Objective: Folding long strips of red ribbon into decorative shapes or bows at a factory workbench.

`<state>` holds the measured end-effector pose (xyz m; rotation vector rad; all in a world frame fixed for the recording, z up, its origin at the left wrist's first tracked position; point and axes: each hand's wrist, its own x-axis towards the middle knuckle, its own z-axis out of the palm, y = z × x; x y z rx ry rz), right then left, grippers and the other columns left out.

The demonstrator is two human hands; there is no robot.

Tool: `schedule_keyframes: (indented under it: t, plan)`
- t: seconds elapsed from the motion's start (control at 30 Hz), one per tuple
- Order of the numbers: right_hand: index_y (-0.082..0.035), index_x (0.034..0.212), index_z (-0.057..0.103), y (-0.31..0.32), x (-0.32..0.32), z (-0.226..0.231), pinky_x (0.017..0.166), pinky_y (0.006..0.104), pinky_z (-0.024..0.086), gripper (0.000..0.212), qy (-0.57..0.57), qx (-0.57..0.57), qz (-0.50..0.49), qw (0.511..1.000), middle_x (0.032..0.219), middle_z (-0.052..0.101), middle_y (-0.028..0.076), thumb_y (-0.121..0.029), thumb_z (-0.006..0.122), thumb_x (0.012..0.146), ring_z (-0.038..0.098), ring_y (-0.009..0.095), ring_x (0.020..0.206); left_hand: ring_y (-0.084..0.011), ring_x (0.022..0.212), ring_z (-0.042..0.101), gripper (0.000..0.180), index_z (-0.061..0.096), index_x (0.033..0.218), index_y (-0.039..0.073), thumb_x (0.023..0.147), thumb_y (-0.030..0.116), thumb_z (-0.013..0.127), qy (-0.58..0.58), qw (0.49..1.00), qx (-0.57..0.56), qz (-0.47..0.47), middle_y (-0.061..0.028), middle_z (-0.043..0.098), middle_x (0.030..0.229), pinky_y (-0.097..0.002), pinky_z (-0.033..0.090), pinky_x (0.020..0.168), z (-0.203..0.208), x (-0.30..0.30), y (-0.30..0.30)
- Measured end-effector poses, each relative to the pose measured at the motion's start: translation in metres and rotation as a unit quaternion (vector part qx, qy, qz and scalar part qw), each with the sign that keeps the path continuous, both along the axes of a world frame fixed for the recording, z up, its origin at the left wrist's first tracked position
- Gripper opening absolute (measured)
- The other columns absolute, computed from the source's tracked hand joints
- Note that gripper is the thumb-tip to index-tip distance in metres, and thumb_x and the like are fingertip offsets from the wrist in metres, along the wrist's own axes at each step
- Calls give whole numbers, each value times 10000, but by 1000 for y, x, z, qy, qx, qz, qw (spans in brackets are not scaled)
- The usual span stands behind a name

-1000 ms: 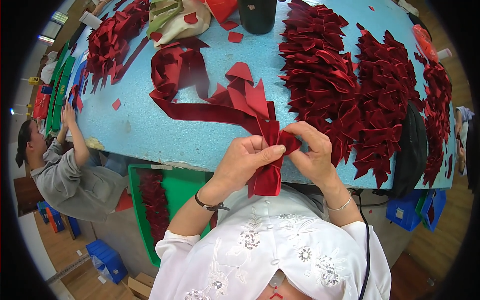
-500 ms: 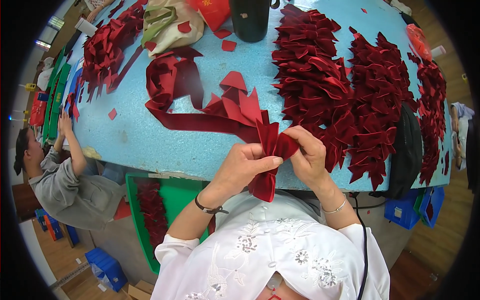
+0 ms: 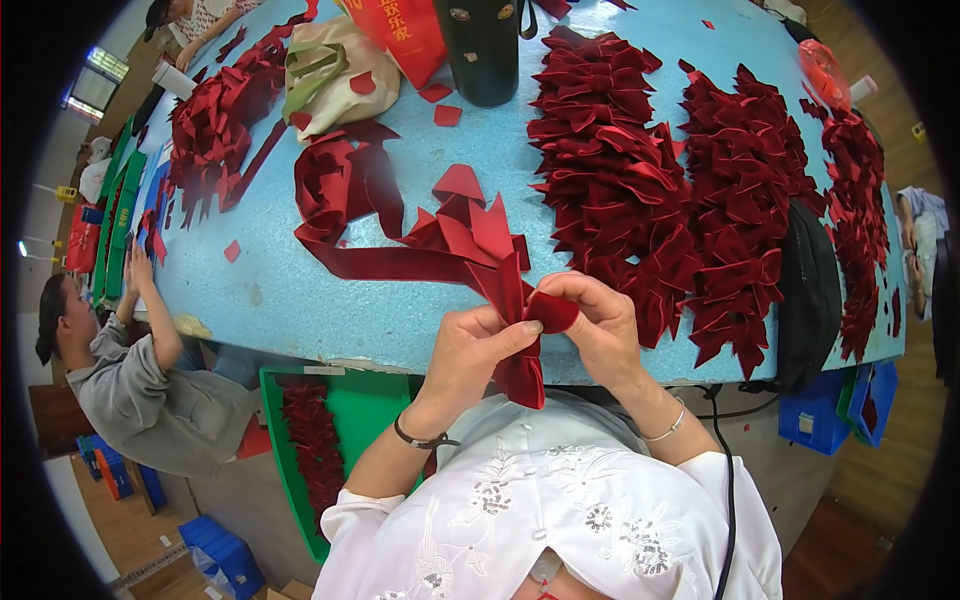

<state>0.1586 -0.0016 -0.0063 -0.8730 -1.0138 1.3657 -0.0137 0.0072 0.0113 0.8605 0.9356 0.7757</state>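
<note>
Near the front edge of the blue table, both my hands pinch a dark red velvet bow (image 3: 520,378). My left hand (image 3: 470,352) closes on its middle, thumb lying across the front. My right hand (image 3: 598,325) grips the loop on the right between thumb and fingers. The fingers cover the bow's centre, so how it is fastened cannot be seen. Just beyond my left hand lie loose cut ribbon pieces (image 3: 465,222). A long red velvet ribbon (image 3: 400,263) runs left from there and curls back up the table.
Finished-looking bows (image 3: 610,170) lie in long overlapping rows on the right, beside a black bag (image 3: 808,290). A dark tumbler (image 3: 485,60), a cream cloth bag (image 3: 335,85) and a red bag (image 3: 405,40) stand at the back. Below the table edge is a green bin (image 3: 375,395). A co-worker (image 3: 150,385) sits left.
The view has shifted slightly, showing more of the table's far side. Both hands keep their hold on the bow; the right thumb and fingers have shifted a little on its loop.
</note>
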Motion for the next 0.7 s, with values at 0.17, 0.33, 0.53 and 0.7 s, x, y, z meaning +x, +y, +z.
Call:
schedule_keyframes:
  t: [0.17, 0.33, 0.53, 0.7]
  plan:
    - [49, 951, 617, -8, 1, -3, 721, 231, 488, 110, -215, 116, -103, 964, 928, 622, 66, -8, 598, 859, 588, 110, 830, -34, 628, 520, 154, 668, 792, -19, 828, 128, 697, 3, 999, 26, 30, -11, 637, 703, -193, 395, 558, 3, 8, -5]
    - [52, 936, 620, -14, -4, 4, 709, 227, 478, 101, -106, -8, -82, 991, 920, 599, 60, -7, 589, 859, 566, 102, 791, -103, 686, 603, 77, 665, 847, -35, 822, 37, 669, 1, 999, 20, 44, -84, 675, 790, -235, 475, 650, 2, 8, -8]
    - [55, 941, 618, -12, -7, -1, 704, 229, 476, 104, 5, 30, -73, 997, 905, 596, 56, 6, 575, 861, 562, 101, 759, -100, 686, 603, 70, 665, 840, -32, 822, 35, 667, -9, 999, -5, 44, -80, 675, 792, -236, 474, 646, -1, 7, -9]
    - [53, 935, 614, -12, -4, 2, 687, 258, 483, 105, -19, 32, -64, 997, 904, 604, 47, 28, 557, 849, 569, 120, 766, -99, 681, 600, 68, 657, 811, -29, 821, 37, 669, -33, 998, -33, 50, -78, 672, 786, -236, 472, 638, 7, 10, -10]
